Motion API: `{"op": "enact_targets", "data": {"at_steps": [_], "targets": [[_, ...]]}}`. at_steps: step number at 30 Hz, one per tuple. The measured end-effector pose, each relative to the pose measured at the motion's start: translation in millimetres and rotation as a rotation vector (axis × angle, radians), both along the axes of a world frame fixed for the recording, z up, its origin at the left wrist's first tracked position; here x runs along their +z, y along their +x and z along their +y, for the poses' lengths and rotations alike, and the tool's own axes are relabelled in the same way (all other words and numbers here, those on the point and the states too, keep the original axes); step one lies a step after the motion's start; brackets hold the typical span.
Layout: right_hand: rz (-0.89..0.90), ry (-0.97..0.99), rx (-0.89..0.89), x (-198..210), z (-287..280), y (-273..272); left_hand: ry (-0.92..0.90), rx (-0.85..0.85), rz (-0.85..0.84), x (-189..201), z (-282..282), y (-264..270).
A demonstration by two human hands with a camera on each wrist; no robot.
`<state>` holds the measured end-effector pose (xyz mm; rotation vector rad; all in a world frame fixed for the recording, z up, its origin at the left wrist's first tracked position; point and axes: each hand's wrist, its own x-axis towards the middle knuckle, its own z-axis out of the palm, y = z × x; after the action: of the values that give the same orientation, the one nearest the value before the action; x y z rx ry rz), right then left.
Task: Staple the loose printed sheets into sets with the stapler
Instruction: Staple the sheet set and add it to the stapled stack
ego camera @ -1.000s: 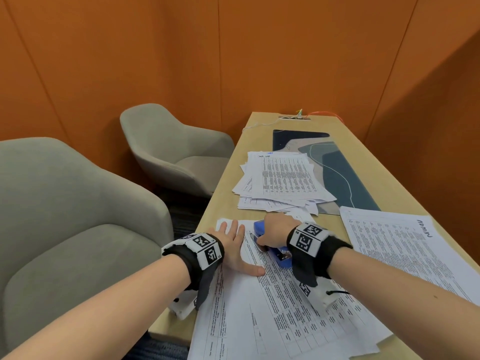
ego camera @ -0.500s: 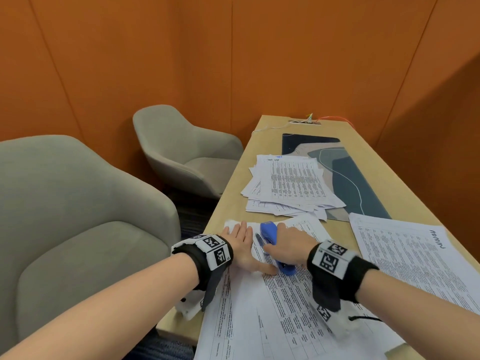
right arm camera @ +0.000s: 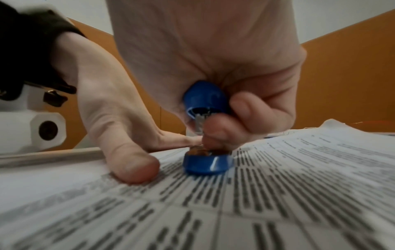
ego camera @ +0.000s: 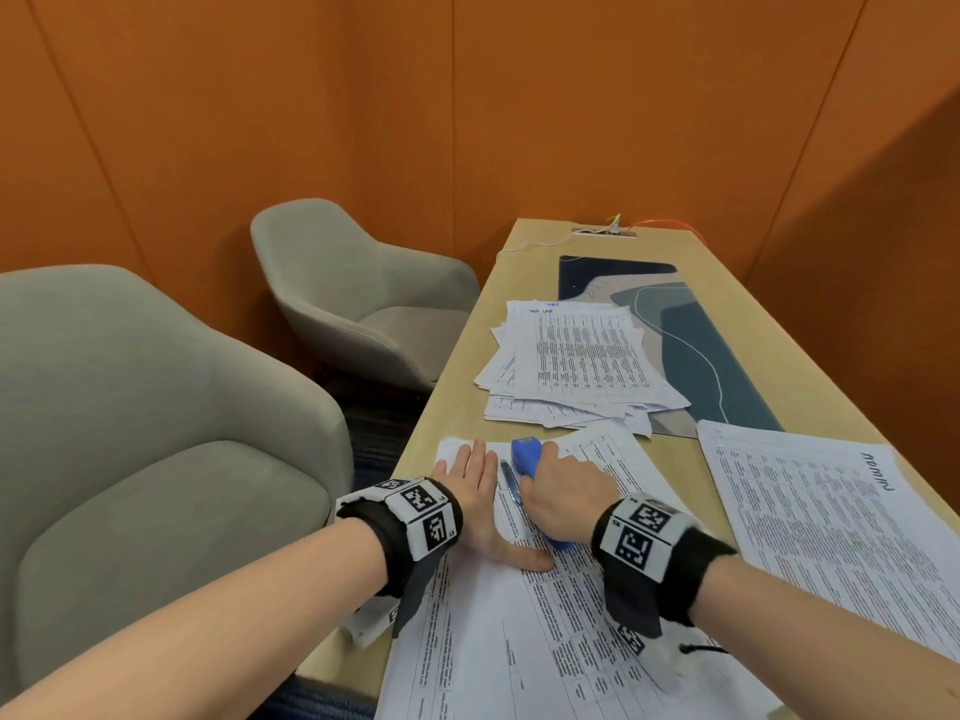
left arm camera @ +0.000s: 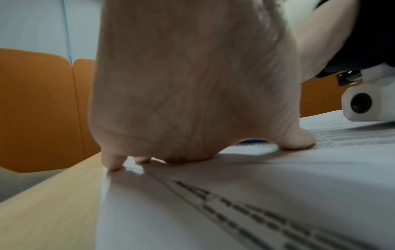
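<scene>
A blue stapler (ego camera: 524, 456) sits at the far left corner of the printed sheets (ego camera: 519, 641) lying in front of me. My right hand (ego camera: 563, 491) grips it from above, fingers curled round its top. In the right wrist view the stapler's blue top (right arm camera: 205, 98) stands above its base (right arm camera: 207, 165), with a thumb and a finger of the right hand (right arm camera: 245, 108) wrapped round it. My left hand (ego camera: 475, 491) lies flat on the sheets just left of the stapler, thumb stretched out. The left hand (left arm camera: 192, 84) presses the paper (left arm camera: 213, 203) near the table edge.
A blue pen (ego camera: 509, 481) lies between the two hands. A loose pile of printed sheets (ego camera: 582, 366) lies further back on the wooden table (ego camera: 452, 366), partly over a dark desk mat (ego camera: 727, 366). Another stack (ego camera: 831, 537) sits to the right. Two grey armchairs (ego camera: 156, 433) stand left.
My right hand has shifted back along the stapler, so its blue front now shows ahead of the fingers. The left hand stays flat on the sheets.
</scene>
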<state>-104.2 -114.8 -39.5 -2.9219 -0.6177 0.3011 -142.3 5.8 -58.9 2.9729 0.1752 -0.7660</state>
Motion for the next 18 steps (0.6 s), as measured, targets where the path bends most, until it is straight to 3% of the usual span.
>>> {"op": "enact_targets", "data": {"at_steps": [9, 14, 18], "targets": [[0.094, 0.003, -0.002, 13.6, 21.4, 25.7, 0.001, 0.005, 0.015, 0.0, -0.1, -0.2], [0.195, 0.147, -0.001, 13.9, -26.1, 29.7, 0.038, -0.037, -0.042, 3.2, -1.9, -2.9], [0.145, 0.071, -0.041, 11.9, -75.3, 13.8, 0.027, -0.214, -0.085, 7.4, -5.5, -5.3]]}}
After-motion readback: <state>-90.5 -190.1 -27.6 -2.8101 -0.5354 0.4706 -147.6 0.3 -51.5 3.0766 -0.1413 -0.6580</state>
